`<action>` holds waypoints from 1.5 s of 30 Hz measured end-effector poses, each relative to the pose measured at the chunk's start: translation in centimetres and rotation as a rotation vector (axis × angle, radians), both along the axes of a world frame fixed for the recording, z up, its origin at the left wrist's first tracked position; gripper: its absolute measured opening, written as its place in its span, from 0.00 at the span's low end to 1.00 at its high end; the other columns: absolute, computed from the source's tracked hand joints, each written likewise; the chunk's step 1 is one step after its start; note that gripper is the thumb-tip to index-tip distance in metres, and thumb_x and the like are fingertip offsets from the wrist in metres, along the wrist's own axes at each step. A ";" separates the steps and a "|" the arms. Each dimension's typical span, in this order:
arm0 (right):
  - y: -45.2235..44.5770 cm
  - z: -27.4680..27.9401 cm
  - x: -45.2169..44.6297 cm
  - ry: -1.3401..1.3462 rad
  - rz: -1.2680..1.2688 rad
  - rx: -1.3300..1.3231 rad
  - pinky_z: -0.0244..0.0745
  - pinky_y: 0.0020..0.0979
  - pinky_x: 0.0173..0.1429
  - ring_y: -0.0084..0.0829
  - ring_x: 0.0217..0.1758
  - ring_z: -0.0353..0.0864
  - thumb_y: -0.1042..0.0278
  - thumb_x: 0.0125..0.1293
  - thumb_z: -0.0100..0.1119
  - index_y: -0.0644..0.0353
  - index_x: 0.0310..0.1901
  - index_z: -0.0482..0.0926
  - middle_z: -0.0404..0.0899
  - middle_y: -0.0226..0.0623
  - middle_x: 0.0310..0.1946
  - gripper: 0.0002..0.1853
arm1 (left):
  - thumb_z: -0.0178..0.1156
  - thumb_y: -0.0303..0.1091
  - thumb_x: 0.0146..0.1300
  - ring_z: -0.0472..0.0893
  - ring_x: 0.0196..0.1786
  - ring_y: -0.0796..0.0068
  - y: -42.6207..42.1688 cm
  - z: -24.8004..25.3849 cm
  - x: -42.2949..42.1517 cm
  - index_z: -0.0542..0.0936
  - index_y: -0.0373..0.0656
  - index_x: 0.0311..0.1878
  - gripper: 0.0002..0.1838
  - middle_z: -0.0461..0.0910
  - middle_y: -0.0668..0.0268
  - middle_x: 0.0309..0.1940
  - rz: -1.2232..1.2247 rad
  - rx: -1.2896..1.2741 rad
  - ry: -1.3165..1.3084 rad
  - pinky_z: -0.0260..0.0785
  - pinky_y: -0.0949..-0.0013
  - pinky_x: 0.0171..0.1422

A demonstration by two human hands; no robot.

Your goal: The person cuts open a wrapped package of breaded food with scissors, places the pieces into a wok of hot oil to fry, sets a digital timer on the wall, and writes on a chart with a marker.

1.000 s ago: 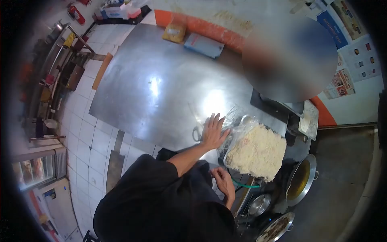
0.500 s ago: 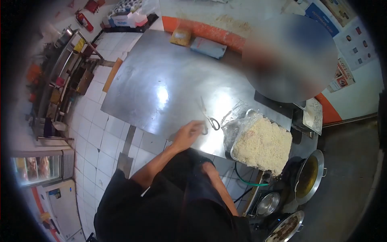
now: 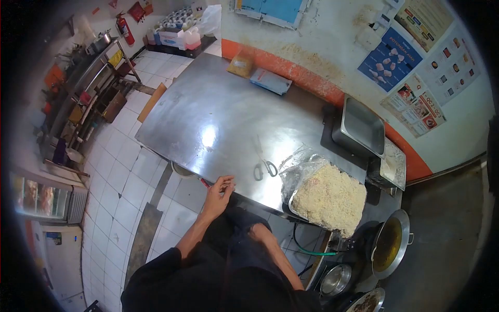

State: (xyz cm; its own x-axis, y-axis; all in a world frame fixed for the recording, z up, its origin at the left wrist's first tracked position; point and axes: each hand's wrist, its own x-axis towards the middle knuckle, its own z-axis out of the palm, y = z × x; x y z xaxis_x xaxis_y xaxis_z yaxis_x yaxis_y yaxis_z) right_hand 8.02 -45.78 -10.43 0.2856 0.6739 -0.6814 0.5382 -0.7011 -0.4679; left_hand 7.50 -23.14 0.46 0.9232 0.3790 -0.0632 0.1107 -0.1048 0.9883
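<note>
Just off the near edge of the steel table point(image 3: 223, 119), my left hand point(image 3: 221, 192) has loosely bent fingers, slightly apart, with nothing visible in them. A small red thing point(image 3: 204, 182) shows beside its fingertips. My right hand point(image 3: 261, 233) is low against the dark clothing, its fingers hidden. Scissors point(image 3: 265, 169) lie on the table, to the right of and beyond my left hand. Farther right, a tray heaped with pale crumbly flour mix point(image 3: 328, 200) has clear plastic point(image 3: 299, 169) along its left side.
A blue-white box point(image 3: 270, 82) and a yellow pack point(image 3: 240, 65) lie by the wall. Empty metal pans point(image 3: 361, 127) stand at the back right. A wok of oil point(image 3: 389, 244), a small metal bowl point(image 3: 335, 280) and another wok point(image 3: 368, 301) are at the lower right.
My left hand has lifted from the tabletop and moved left, past the scissors, to the near edge. My right hand has moved left and its fingers are now hidden. The view has shifted.
</note>
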 end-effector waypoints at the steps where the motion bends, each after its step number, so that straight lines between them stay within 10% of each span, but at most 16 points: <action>1: -0.5 0.3 -0.2 -0.009 -0.001 -0.003 0.76 0.49 0.60 0.56 0.52 0.82 0.56 0.63 0.61 0.62 0.46 0.85 0.84 0.54 0.46 0.18 | 0.55 0.32 0.74 0.86 0.44 0.70 -0.2 0.1 0.2 0.76 0.34 0.58 0.15 0.85 0.57 0.43 -0.001 -0.003 -0.009 0.77 0.68 0.53; 9: -1.8 2.1 -2.4 -0.258 -0.268 0.313 0.78 0.49 0.54 0.54 0.44 0.84 0.63 0.59 0.61 0.60 0.40 0.88 0.85 0.53 0.38 0.12 | 0.60 0.33 0.72 0.83 0.44 0.74 -0.4 2.8 1.7 0.76 0.37 0.58 0.15 0.84 0.61 0.44 -0.076 0.090 0.014 0.75 0.70 0.49; 17: 2.8 6.5 -0.7 -0.129 -0.513 0.097 0.77 0.47 0.56 0.53 0.49 0.84 0.52 0.65 0.62 0.60 0.43 0.88 0.84 0.55 0.43 0.19 | 0.64 0.32 0.68 0.83 0.41 0.64 2.7 2.8 3.3 0.83 0.35 0.35 0.09 0.84 0.60 0.37 -0.168 0.242 -0.132 0.74 0.65 0.47; 28: 13.7 10.8 4.4 -0.188 -0.634 0.106 0.78 0.48 0.48 0.54 0.42 0.85 0.52 0.61 0.67 0.63 0.38 0.87 0.84 0.54 0.35 0.19 | 0.69 0.47 0.61 0.82 0.47 0.60 12.8 0.2 6.3 0.76 0.45 0.60 0.28 0.82 0.55 0.51 -1.089 0.276 0.130 0.75 0.58 0.50; 38: 19.0 13.0 4.7 -0.249 -0.623 0.005 0.79 0.47 0.51 0.52 0.47 0.84 0.51 0.57 0.71 0.62 0.39 0.87 0.85 0.52 0.41 0.20 | 0.63 0.31 0.56 0.80 0.55 0.52 17.5 -1.0 9.0 0.79 0.45 0.54 0.21 0.80 0.58 0.51 -0.737 0.466 -0.037 0.73 0.54 0.58; 45: 21.5 15.8 6.3 -0.243 -0.852 0.328 0.78 0.44 0.52 0.46 0.51 0.83 0.60 0.54 0.75 0.62 0.41 0.87 0.84 0.49 0.47 0.17 | 0.59 0.27 0.58 0.79 0.52 0.46 17.5 -1.9 9.6 0.73 0.44 0.55 0.20 0.80 0.54 0.46 -1.107 0.313 0.035 0.72 0.50 0.55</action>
